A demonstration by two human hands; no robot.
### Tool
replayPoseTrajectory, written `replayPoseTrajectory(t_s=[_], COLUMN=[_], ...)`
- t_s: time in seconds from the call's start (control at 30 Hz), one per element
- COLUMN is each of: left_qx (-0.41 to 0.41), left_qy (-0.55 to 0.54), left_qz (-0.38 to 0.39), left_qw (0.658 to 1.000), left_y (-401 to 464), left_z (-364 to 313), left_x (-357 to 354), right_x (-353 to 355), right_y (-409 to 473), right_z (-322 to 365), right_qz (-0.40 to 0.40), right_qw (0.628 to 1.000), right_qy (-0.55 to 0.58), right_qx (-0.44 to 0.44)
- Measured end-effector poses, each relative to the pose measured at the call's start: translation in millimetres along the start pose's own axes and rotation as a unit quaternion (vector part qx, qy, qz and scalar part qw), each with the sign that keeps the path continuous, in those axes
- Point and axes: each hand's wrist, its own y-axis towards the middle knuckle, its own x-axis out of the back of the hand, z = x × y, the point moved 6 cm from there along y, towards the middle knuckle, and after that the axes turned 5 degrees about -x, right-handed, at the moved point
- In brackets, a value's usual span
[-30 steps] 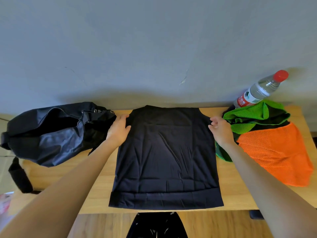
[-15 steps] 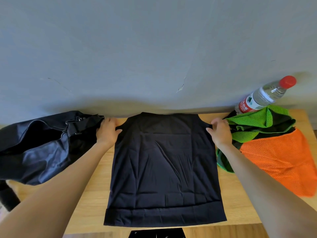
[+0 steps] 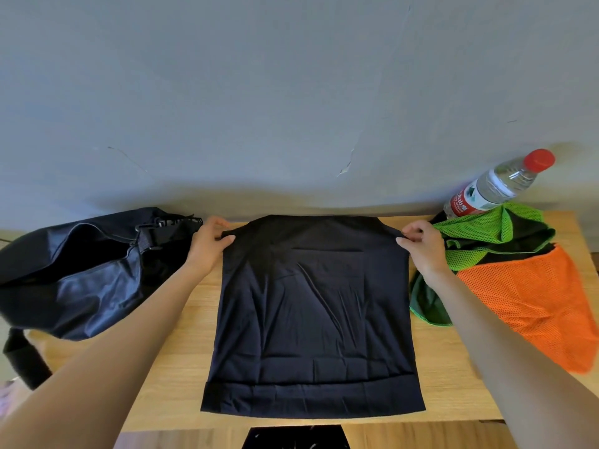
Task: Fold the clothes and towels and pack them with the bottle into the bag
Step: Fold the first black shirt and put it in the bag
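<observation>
A person stands at a light wooden table (image 3: pixel 181 377) set against a grey wall (image 3: pixel 291 92). A dark navy, partly folded shirt of thin smooth fabric (image 3: pixel 311 319) lies flat in the middle of the table, its hem nearest the person. The left hand (image 3: pixel 207 244) pinches the shirt's far left corner between thumb and fingers; the right hand (image 3: pixel 421 247) pinches the far right corner the same way. To the left, touching the left hand's side, a black soft fabric duffel bag (image 3: pixel 81 273) sits open, its strap hanging off the table edge. To the right lie a crumpled green mesh cloth (image 3: pixel 486 231) and an orange mesh cloth (image 3: pixel 544 306), touching each other. Behind them a clear plastic water bottle with a red cap (image 3: pixel 496 186) leans by the wall.
</observation>
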Motion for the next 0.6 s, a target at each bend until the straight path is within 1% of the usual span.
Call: replayPoseTrajectory(t_s=[0.1,0.3,0.4,0.6], left_qx=[-0.022,-0.083,-0.113,-0.158], left_qy=[-0.035,-0.038,-0.018,-0.02], left_qz=[0.0,0.006,-0.013,-0.038], left_qw=[0.999,0.996,0.993,0.986], left_y=[-13,-36,-46,-68], left_z=[-11,-38,-57,-98], left_x=[12,45,66,106], right_x=[13,47,68,115], right_y=[-8,-26,-39,-60], right_z=[7,34,54,93], right_qz=[0.018,0.047,0.045,0.024], right_qw=[0.999,0.997,0.995,0.991], right_qy=[0.03,0.029,0.022,0.038], right_qx=[0.01,0.056,0.083,0.129])
